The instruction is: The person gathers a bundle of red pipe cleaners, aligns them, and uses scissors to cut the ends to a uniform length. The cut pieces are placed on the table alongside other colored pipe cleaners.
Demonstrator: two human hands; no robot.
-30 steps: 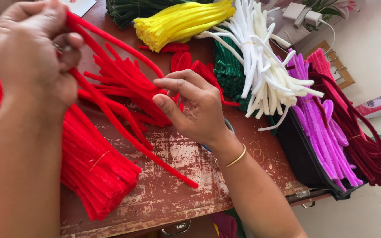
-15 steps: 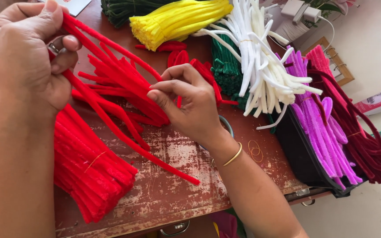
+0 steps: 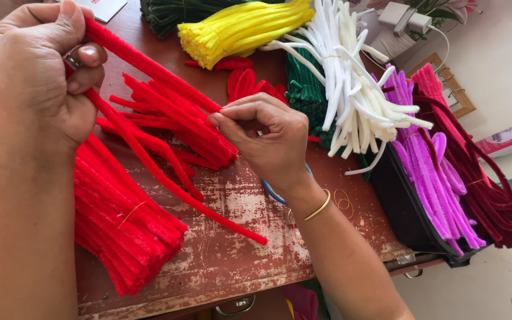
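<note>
Two bare hands work over a worn, paint-flaked wooden surface (image 3: 232,249), whose front edge runs along the lower frame; the only open patch lies at lower centre, between the hands and that edge. Left hand (image 3: 34,71), upper left of the frame, is raised with its fingers (image 3: 84,56) curled tight around several red pipe cleaners (image 3: 167,178), thumb pressed on top; two long stems trail from it diagonally toward lower centre, one ending near the front edge. Right hand (image 3: 268,139), at centre, wears a gold bangle (image 3: 318,207); its thumb and forefinger are pinched together on the tip of one red stem, the other fingers loosely bent. Loose red stems (image 3: 179,118) lie between the hands. A thick red bundle (image 3: 120,225) crowds the lower left. Yellow (image 3: 238,29), white (image 3: 351,95) and dark green (image 3: 303,89) bundles fill the upper centre. A black tray (image 3: 404,207) at right, overhanging the surface's edge, holds purple stems (image 3: 428,172) and maroon stems (image 3: 481,178).
</note>
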